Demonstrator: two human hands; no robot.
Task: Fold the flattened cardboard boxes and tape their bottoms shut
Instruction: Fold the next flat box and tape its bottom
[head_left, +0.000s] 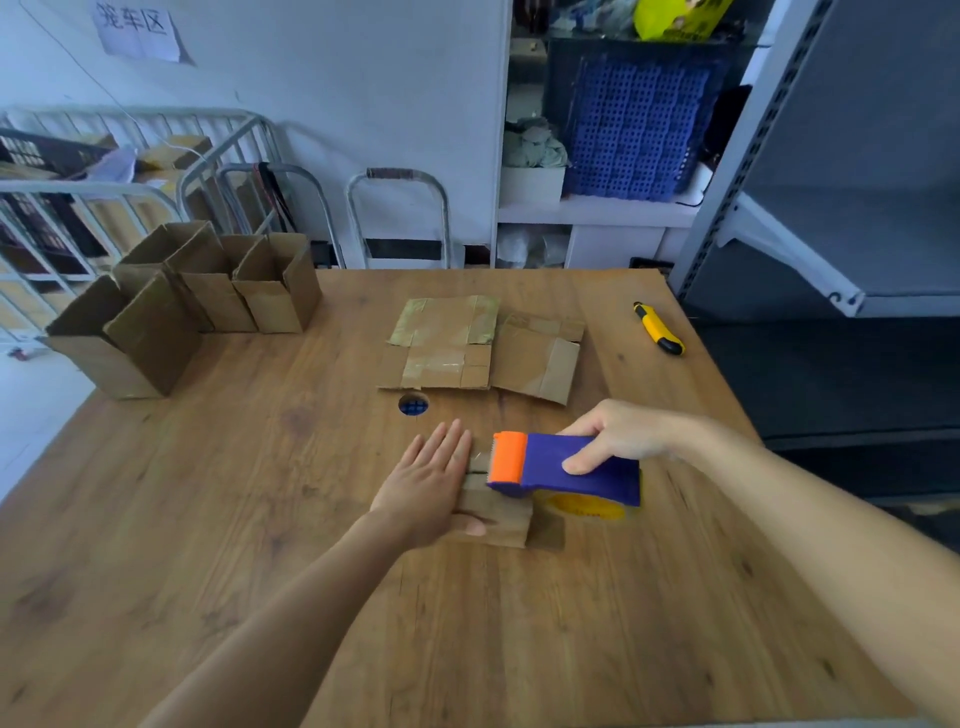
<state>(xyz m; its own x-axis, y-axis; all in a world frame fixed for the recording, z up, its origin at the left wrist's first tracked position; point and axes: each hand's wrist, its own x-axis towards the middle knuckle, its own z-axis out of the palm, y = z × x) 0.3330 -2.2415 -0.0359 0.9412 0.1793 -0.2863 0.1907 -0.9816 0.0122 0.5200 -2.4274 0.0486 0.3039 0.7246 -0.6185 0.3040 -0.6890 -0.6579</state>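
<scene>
One small cardboard box (496, 514) stands on the table (260, 519) before us. Our left hand (431, 483) lies spread flat on it, and our right hand (618, 441) grips the tape dispenser (561, 465) above its seam. We judge it light and easily crushed, so we steady its walls.

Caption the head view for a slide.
Left hand presses a small cardboard box on the wooden table while right hand holds a tape dispenser over it.

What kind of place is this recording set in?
Probably a warehouse packing area: grey metal shelving, wire roll cages along the wall, and folded cardboard boxes on a wooden table.
</scene>
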